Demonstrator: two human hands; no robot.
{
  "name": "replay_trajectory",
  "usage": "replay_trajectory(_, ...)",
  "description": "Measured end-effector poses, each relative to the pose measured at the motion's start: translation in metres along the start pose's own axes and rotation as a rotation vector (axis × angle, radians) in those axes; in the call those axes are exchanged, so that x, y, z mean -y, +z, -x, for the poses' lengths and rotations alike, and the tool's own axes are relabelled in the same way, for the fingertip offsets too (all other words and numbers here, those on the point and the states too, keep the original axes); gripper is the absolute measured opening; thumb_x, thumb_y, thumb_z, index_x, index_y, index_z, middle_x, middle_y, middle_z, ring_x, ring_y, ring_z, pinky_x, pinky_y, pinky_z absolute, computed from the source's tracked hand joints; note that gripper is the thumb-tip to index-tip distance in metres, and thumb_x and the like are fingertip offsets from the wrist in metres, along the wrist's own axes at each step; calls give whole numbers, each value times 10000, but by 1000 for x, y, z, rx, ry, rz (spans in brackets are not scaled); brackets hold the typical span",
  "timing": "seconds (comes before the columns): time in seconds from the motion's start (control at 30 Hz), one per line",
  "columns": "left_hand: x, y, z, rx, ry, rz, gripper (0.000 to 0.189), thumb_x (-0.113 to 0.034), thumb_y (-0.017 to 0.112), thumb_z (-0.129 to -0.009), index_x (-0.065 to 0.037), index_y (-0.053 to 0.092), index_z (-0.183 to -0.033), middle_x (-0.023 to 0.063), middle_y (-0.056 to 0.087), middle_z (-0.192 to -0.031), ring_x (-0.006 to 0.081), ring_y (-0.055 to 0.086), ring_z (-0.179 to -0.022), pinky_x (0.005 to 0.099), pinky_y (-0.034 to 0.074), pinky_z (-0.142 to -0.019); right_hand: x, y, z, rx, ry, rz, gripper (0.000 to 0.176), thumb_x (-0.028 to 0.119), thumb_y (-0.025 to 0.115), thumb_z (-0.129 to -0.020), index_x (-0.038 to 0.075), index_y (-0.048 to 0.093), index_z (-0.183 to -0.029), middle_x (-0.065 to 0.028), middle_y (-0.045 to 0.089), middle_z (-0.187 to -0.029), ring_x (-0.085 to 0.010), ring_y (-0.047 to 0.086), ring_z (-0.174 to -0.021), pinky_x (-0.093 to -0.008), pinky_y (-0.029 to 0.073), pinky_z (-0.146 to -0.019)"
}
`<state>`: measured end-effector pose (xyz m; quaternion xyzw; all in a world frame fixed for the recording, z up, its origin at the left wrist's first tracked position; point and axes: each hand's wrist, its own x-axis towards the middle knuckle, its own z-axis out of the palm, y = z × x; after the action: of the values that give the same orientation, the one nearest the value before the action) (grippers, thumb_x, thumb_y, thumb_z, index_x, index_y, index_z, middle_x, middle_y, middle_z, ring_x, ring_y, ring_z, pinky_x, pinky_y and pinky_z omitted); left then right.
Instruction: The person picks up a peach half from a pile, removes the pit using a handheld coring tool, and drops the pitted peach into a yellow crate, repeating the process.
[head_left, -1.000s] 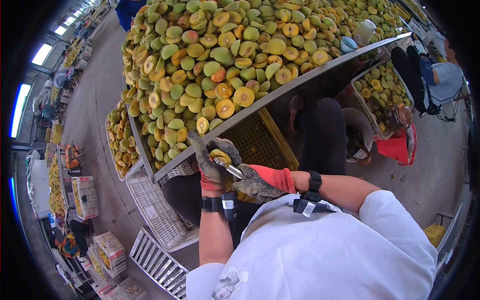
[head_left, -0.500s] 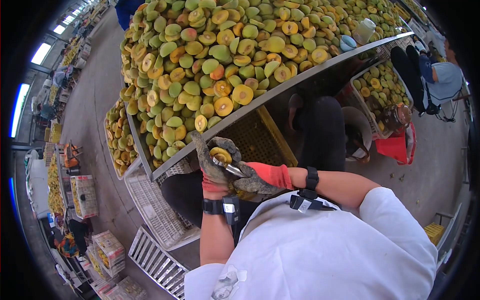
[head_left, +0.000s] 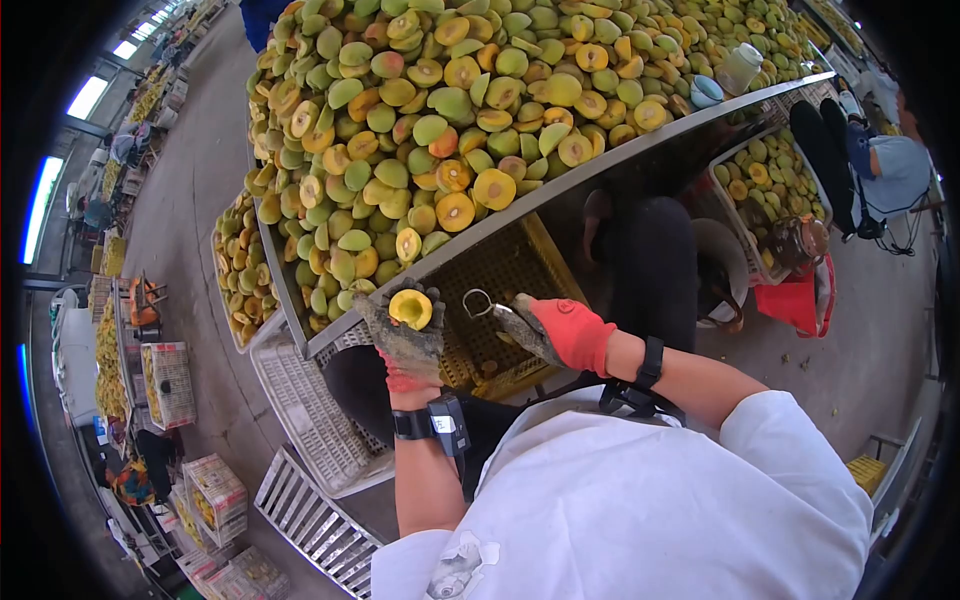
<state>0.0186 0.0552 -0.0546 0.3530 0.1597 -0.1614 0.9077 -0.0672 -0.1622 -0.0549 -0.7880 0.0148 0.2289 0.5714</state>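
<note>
My left hand (head_left: pixel 405 335), in a dirty grey and red glove, holds a fruit half (head_left: pixel 411 309) with its hollow cut side facing up. Right of it, my right hand (head_left: pixel 560 333), gloved the same way, grips a metal tool with a ring-shaped end (head_left: pixel 477 303). The ring is apart from the fruit. Beyond both hands, halved green and yellow fruit (head_left: pixel 430 130) is heaped on a metal-edged table (head_left: pixel 600 163). Below the hands a yellow crate (head_left: pixel 545 250) is partly hidden.
White crates (head_left: pixel 305 410) stand at the left below the table. On the right are a crate of fruit (head_left: pixel 765 170), a red bag (head_left: pixel 800 300) and a seated person (head_left: pixel 890 175). A clear jar (head_left: pixel 740 68) and a blue bowl (head_left: pixel 706 91) sit near the table edge.
My right hand has moved right, drawing the tool away from the fruit. My left hand has shifted slightly left, and the fruit half now shows an open hollow.
</note>
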Motion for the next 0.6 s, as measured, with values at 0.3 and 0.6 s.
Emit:
replay_trajectory(0.3,25,19,12,-147,80,-82,519,-556,408,-932,-76,574,-1036,48,618,-885,185,608,-814,331,529,-744,19,18,-18,-121,-72,20,286,279,393,-973,47,560,-997,-84,606,-818,-174,575,-747,-300,461,-678)
replay_trajectory(0.6,35,25,19,-198,92,-158,574,-608,395,-910,-56,552,-920,68,606,-830,202,601,-763,344,528,-722,14,21,-15,-165,-23,166,351,308,347,-980,43,577,-963,-158,631,-893,-271,590,-772,-348,465,-746)
